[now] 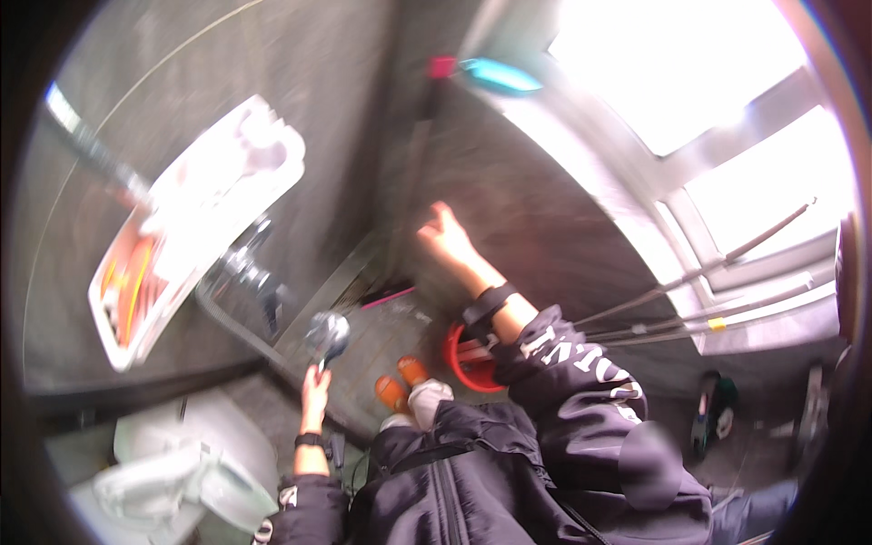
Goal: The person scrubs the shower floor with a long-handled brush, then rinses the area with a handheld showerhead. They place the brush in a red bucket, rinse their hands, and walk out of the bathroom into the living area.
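My left hand (315,391) is closed round the handle of a silver shower head (328,333), which it holds out low over the floor. Stretched forward, my right hand (446,236) is beside a dark long pole (421,150) that leans into the corner. The pole has a red upper end, and a pink-edged head (389,294) lies on the floor below it. Blur hides the fingers of the right hand, and I see no clear contact with the pole. Under my right forearm stands a red bucket (463,363), partly covered by the sleeve.
A white wall shelf (218,195) holds pale and orange items on the left, above a chrome mixer tap (250,272). A white toilet (191,454) stands lower left. Orange slippers (391,395) are on my feet. A turquoise object (500,76) rests by the bright window (718,136).
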Tool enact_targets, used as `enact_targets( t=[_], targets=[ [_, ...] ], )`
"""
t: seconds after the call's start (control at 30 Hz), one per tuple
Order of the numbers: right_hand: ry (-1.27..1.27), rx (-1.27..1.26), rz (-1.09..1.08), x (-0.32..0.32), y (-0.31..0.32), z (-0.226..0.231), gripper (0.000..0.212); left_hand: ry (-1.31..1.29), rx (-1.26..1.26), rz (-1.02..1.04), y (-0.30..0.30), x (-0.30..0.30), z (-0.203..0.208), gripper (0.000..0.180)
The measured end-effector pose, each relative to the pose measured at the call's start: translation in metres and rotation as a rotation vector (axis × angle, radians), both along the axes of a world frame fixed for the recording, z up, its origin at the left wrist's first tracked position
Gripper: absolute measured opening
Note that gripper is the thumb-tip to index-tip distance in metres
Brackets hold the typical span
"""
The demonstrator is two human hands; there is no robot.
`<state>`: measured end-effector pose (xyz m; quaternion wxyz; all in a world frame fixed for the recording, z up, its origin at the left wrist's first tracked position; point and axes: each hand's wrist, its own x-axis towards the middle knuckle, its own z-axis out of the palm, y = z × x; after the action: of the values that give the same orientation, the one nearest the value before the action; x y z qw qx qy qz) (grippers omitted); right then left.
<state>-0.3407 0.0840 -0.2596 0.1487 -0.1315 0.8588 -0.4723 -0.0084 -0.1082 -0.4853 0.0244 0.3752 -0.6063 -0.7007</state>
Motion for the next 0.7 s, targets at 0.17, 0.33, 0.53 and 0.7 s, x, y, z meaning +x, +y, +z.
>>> enact_targets(
  t=[0.17, 0.33, 0.53, 0.7],
  targets=[
    [-0.034, -0.102, -0.029, 0.031, 0.087, 0.057, 0.059, 0.167, 0.005, -0.054, 0.000, -0.018, -0.001, 0.013],
    [0.711, 0.060, -0.453, -0.023, 0.206, 0.169, 0.045, 0.071, -0.053, -0.158, -0.002, -0.040, 0.008, 0.014],
    [1.195, 1.149, -0.310, -0.102, 0.283, 0.254, 0.048, 0.000, -0.059, -0.185, 0.009, -0.072, 0.025, 0.017],
    [1.284, 1.242, -0.291, -0.129, 0.331, 0.242, 0.058, 0.099, -0.068, -0.206, 0.019, -0.087, 0.038, 0.015]
  ],
)
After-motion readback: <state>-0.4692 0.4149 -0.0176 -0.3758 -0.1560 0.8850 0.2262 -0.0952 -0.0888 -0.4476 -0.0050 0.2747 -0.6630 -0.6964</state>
